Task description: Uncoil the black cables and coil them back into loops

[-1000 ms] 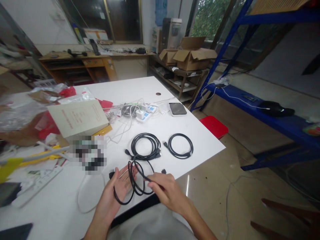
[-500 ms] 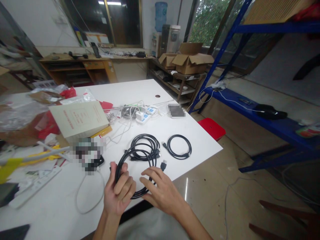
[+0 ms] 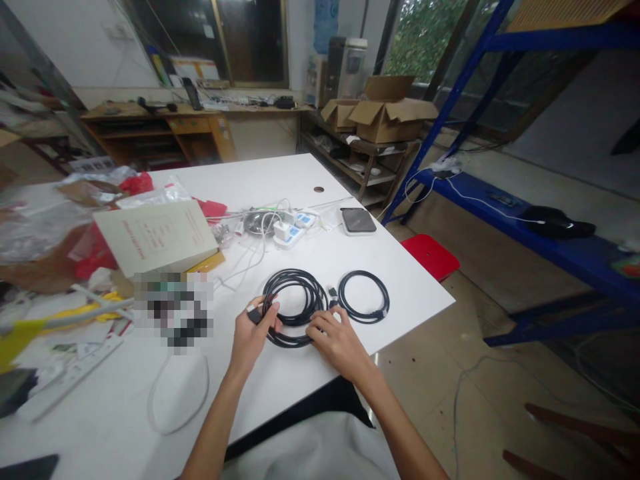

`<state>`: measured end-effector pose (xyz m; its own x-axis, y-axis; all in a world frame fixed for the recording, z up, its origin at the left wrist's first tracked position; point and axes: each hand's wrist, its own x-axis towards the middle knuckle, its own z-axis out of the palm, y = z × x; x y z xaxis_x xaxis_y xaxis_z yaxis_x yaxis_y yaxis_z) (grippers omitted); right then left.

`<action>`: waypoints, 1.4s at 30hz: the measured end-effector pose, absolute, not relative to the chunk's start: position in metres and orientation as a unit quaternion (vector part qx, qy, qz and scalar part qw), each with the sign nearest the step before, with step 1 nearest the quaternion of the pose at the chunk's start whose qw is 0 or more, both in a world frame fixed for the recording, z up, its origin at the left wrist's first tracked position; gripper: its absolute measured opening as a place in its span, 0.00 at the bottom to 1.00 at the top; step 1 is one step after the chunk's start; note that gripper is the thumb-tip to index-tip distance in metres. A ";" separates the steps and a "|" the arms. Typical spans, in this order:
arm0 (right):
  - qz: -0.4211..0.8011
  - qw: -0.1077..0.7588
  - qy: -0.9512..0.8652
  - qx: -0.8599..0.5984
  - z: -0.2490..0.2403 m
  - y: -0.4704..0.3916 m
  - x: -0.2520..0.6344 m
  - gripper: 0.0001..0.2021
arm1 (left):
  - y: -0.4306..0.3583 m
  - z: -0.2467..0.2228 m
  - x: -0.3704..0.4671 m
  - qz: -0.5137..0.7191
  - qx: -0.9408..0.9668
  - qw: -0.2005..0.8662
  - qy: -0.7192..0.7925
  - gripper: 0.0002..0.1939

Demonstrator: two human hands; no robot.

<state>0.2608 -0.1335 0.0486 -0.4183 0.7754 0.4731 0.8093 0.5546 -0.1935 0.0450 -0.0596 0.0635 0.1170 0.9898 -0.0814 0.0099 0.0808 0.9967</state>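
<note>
Left hand (image 3: 250, 333) has a black cable coil (image 3: 290, 343) pinched, lower centre; right hand (image 3: 333, 337) is at its right side, fingertips half hidden, can't tell if it's gripping tbh.

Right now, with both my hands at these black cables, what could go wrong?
The overlapping black loops by your left hand and right hand could tangle, since they lie crowded together and are hard to tell apart. Also, the plugs just beyond your right hand sit close to the separate coil, so one might snag it if the loops get dragged that way.
</note>
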 end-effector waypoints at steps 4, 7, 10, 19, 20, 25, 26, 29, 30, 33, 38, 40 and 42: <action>-0.007 0.265 -0.838 -0.478 0.033 -0.105 0.262 0.06 | -0.030 0.044 0.039 0.442 0.606 0.358 0.556 0.19; 0.018 0.257 -0.828 -0.499 0.020 -0.089 0.260 0.08 | -0.012 0.029 0.037 0.427 0.636 0.294 0.572 0.19; 0.049 0.270 -0.814 -0.512 0.009 -0.081 0.258 0.10 | 0.001 0.014 0.037 0.429 0.643 0.277 0.571 0.22; 0.031 0.316 -0.728 -0.608 0.006 -0.111 0.303 0.26 | -0.006 -0.007 0.034 0.423 0.654 0.277 0.563 0.29; 0.015 0.298 -0.714 -0.634 0.003 -0.116 0.315 0.25 | -0.012 -0.006 0.034 0.420 0.657 0.267 0.566 0.29; -0.022 0.220 -0.695 -0.684 -0.013 -0.140 0.367 0.17 | -0.048 0.000 0.033 0.410 0.680 0.180 0.581 0.30; -0.030 0.214 -0.694 -0.687 -0.016 -0.142 0.373 0.16 | -0.054 0.001 0.032 0.410 0.684 0.166 0.580 0.30; -0.063 0.202 -0.693 -0.690 -0.020 -0.144 0.380 0.15 | -0.068 0.004 0.029 0.394 0.700 0.158 0.574 0.34; -0.071 0.201 -0.691 -0.690 -0.021 -0.142 0.380 0.15 | -0.070 0.004 0.027 0.385 0.708 0.165 0.569 0.35; -0.082 0.205 -0.689 -0.690 -0.021 -0.135 0.378 0.14 | -0.070 0.003 0.022 0.363 0.730 0.189 0.548 0.37; -0.084 0.205 -0.686 -0.693 -0.020 -0.130 0.375 0.14 | -0.057 -0.004 0.022 0.350 0.751 0.188 0.528 0.35; -0.090 0.200 -0.681 -0.699 -0.021 -0.130 0.375 0.15 | -0.049 -0.007 0.028 0.353 0.754 0.181 0.524 0.35; -0.091 0.200 -0.673 -0.706 -0.022 -0.131 0.376 0.16 | -0.040 -0.009 0.039 0.357 0.755 0.170 0.523 0.34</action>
